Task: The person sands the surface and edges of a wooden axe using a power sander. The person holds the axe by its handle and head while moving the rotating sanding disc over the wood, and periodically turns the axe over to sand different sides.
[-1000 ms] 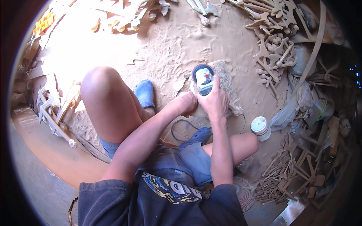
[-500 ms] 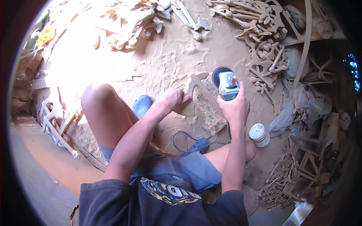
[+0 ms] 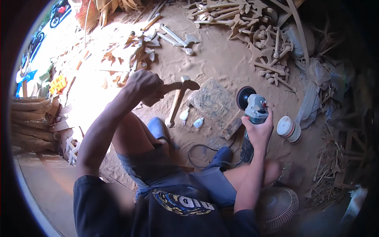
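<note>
Fingers of the left hand [image 3: 144,87] are curled tight around one end of a branched wooden piece [image 3: 178,98], the back of the hand facing up and the knuckles forward. That arm bends at the elbow, its forearm rising steeply from the lower left past the raised left leg, with the hand angled to the right at the wrist. The piece sticks out to the right of the fist, its long leg slanting down beside a blue clog [image 3: 156,128] and its curved tip near the left corner of a stone slab [image 3: 217,106]. On the slab's other side, the right hand [image 3: 258,130] is wrapped around an angle grinder [image 3: 256,107], thumb along the left side, index finger along the right; the remaining fingers are mostly hidden. The right forearm points nearly straight ahead, and a white tub [image 3: 285,125] sits just beside that hand.
</note>
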Tool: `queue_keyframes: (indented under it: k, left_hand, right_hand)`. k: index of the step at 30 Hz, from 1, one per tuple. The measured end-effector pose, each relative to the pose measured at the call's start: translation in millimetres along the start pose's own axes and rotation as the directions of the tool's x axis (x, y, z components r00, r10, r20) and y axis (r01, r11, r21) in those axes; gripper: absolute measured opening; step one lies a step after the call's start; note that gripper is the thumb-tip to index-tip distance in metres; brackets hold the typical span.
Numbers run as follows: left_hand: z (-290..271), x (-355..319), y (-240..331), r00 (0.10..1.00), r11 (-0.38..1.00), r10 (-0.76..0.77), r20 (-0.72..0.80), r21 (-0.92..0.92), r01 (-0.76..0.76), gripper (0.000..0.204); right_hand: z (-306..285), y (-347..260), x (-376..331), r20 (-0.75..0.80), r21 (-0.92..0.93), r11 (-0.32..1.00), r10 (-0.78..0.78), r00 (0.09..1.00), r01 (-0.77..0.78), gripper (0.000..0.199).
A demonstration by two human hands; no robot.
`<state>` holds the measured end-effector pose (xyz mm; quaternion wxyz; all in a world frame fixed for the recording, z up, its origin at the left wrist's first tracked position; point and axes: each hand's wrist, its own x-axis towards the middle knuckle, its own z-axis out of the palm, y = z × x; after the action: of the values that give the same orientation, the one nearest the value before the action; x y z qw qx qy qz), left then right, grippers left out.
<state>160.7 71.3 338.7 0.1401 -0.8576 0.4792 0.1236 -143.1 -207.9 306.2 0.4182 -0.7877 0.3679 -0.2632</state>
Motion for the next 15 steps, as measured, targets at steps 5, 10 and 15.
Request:
queue_keyframes:
  k: [5,10,15]
  left_hand:
    - [29.6,40.8,27.7,0.995,0.99,0.103,-0.012,0.099,-0.101,0.028]
    - [37.6,67.9,65.7,0.996,0.989,0.092,0.0,0.114,-0.091,0.031]
    - [27.7,80.5,79.8,0.989,0.981,0.143,0.022,0.128,-0.145,0.03]
  right_hand:
    - [9.1,9.1,-13.6,0.049,-0.075,0.997,-0.015,0.999,0.018,0.078]
    - [42.1,5.1,-10.3,0.167,0.125,0.992,0.004,0.986,-0.025,0.093]
    - [58.2,17.5,8.0,0.115,-0.026,0.999,0.038,0.993,-0.035,0.087]
